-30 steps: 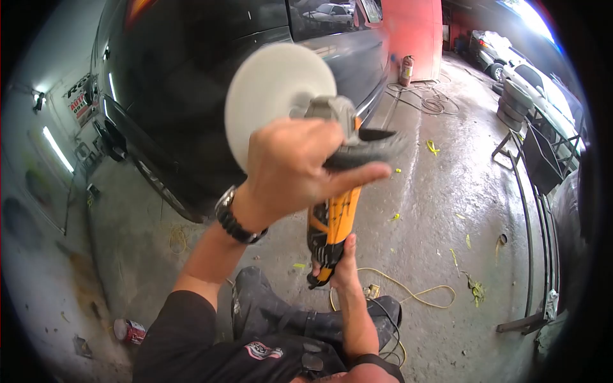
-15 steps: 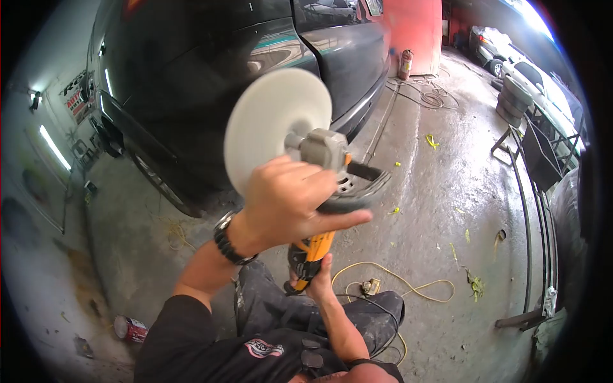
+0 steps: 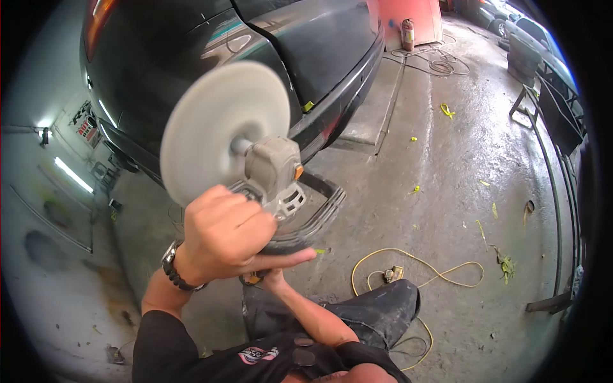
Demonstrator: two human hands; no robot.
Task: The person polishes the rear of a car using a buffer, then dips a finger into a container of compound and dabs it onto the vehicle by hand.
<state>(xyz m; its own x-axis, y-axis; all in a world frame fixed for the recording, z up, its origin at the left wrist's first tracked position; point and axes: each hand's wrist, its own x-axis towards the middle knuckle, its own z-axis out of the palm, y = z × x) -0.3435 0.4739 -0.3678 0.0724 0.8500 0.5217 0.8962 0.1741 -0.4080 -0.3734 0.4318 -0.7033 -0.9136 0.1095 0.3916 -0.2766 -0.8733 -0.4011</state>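
Note:
My left hand (image 3: 230, 233), with a watch on its wrist, is wrapped round the black loop handle of a power polisher (image 3: 273, 167). One finger stretches along the handle's underside. My right hand (image 3: 274, 279) is low behind it, closed on the orange and black rear body, which is mostly hidden. The round whitish pad (image 3: 220, 131) is tilted in front of the dark car (image 3: 147, 64). Its surface looks blurred. Whether the pad touches the car cannot be made out.
A yellow cord (image 3: 415, 256) loops on the wet floor to the right of my knees. Farther off stand a fire extinguisher (image 3: 408, 34), coiled hose (image 3: 440, 62) and a metal frame (image 3: 554, 166). Green tape scraps (image 3: 447, 110) lie about. A wall (image 3: 45, 210) runs along the left.
The polisher and both my hands have moved left and down in view. The view has shifted, showing more of the car's bumper. My grip on the tool stays the same.

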